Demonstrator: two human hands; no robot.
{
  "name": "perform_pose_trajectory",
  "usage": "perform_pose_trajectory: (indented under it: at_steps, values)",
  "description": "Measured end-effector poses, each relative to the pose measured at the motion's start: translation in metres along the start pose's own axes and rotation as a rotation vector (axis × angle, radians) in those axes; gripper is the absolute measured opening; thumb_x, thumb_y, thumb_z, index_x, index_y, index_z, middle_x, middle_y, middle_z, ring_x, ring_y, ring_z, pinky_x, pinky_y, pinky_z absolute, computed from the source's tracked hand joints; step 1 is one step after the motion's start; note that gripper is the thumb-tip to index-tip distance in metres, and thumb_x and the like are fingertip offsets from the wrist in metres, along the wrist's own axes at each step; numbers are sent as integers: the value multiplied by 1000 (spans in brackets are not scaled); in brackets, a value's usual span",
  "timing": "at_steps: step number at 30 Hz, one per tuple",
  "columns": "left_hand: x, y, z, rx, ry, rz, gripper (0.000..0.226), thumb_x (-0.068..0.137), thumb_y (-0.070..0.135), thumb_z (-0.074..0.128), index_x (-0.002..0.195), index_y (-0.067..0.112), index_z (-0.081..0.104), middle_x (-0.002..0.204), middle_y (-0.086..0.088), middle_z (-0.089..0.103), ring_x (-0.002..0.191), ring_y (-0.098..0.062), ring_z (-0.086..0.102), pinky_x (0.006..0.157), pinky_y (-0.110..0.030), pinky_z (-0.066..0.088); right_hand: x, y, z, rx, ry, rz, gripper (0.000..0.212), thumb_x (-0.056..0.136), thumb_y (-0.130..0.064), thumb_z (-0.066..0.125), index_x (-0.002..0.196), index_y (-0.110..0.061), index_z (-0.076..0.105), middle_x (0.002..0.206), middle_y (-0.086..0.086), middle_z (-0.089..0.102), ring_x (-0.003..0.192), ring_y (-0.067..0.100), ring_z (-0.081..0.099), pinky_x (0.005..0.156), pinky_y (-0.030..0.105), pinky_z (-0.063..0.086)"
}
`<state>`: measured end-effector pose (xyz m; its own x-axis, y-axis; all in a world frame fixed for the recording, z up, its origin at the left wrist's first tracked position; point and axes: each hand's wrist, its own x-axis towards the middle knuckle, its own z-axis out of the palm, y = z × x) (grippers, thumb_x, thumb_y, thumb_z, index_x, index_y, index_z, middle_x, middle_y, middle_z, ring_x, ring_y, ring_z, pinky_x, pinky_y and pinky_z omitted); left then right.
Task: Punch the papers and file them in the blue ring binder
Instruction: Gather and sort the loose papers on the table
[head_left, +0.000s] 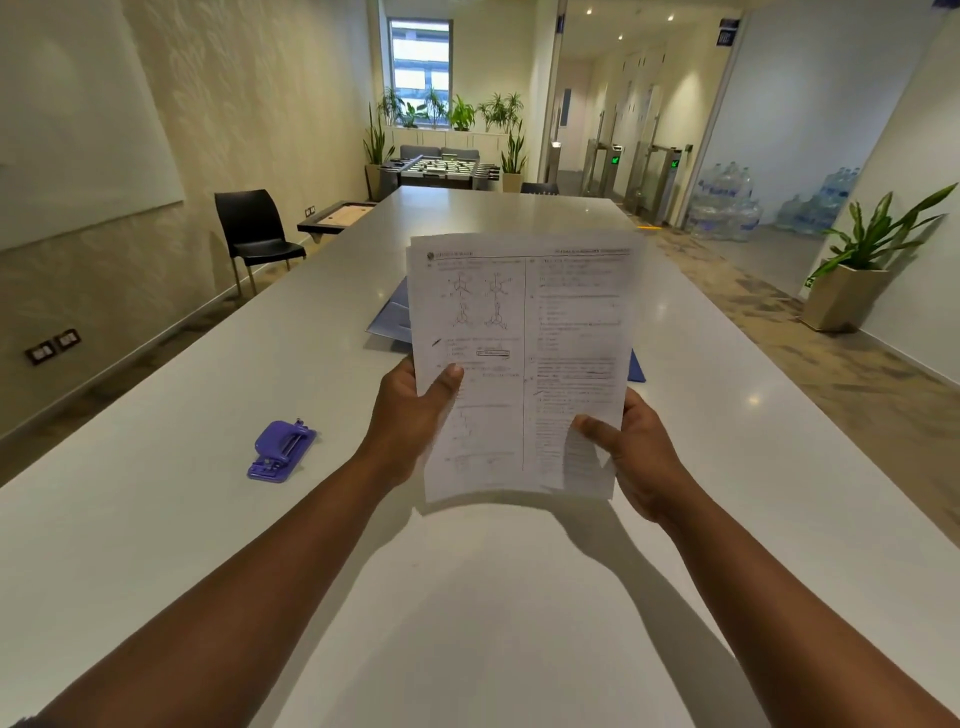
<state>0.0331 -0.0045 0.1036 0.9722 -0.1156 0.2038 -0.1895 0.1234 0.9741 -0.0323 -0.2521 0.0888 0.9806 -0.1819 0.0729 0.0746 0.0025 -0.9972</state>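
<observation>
A stack of printed papers (524, 332) is held upright above the white table (156, 519). My left hand (410, 415) grips its lower left edge, thumb on the front sheet. My right hand (631, 452) grips the lower right edge the same way. Behind the papers lies the blue ring binder (389, 319), mostly hidden, with a corner showing at the right of the sheets. A purple hole punch (282, 450) lies on the table to the left of my left hand, apart from it.
A black chair (254, 234) stands at the table's left side. A potted plant (857, 270) stands on the floor at the right. Water bottles are stacked at the far right, and a foosball table (441, 171) stands beyond the table's far end.
</observation>
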Motion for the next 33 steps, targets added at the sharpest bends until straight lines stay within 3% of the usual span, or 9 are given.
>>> perform_pose_trajectory:
  at_steps: [7, 13, 19, 25, 30, 33]
  values:
    - [-8, -8, 10, 3, 22, -26, 29, 93, 34, 69, 112, 12, 67, 100, 1, 79, 90, -26, 76, 73, -32, 62, -7, 10, 1, -30, -34, 28, 37, 88, -4, 73, 122, -16, 67, 118, 4, 75, 114, 30, 68, 102, 56, 52]
    - [-8, 2, 14, 29, 15, 16, 34, 94, 37, 67, 113, 8, 67, 98, 2, 80, 86, -24, 77, 76, -38, 64, -6, 0, 2, -53, -37, -14, 32, 89, 0, 72, 119, -13, 71, 116, 1, 76, 109, 25, 71, 97, 51, 56]
    - [-17, -14, 17, 43, -12, -67, 36, 93, 41, 67, 115, 12, 66, 101, 1, 80, 88, -26, 77, 84, -51, 62, -9, 8, 4, -87, -32, 4, 30, 88, -3, 75, 115, -16, 72, 114, 0, 77, 109, 24, 71, 98, 53, 56]
    - [-17, -11, 14, 2, 6, -3, 26, 98, 31, 64, 118, 15, 61, 105, 2, 78, 91, -22, 77, 75, -36, 64, -9, -1, 1, -50, -48, -33, 31, 90, -3, 72, 118, -15, 70, 115, 1, 76, 108, 25, 71, 91, 46, 59]
    - [-19, -18, 10, 68, -34, 41, 22, 103, 27, 55, 122, 16, 60, 113, 1, 75, 99, -24, 75, 81, -42, 63, -10, 10, -3, -50, -50, 3, 32, 90, 2, 69, 117, -14, 71, 117, 3, 75, 114, 30, 68, 96, 49, 56]
    - [-17, -11, 9, 52, -45, 45, 21, 104, 26, 53, 121, 13, 58, 109, 4, 76, 97, -21, 75, 77, -36, 63, -8, 2, -5, -60, -50, -23, 31, 90, 1, 69, 117, -14, 70, 117, 3, 75, 111, 28, 69, 92, 46, 58]
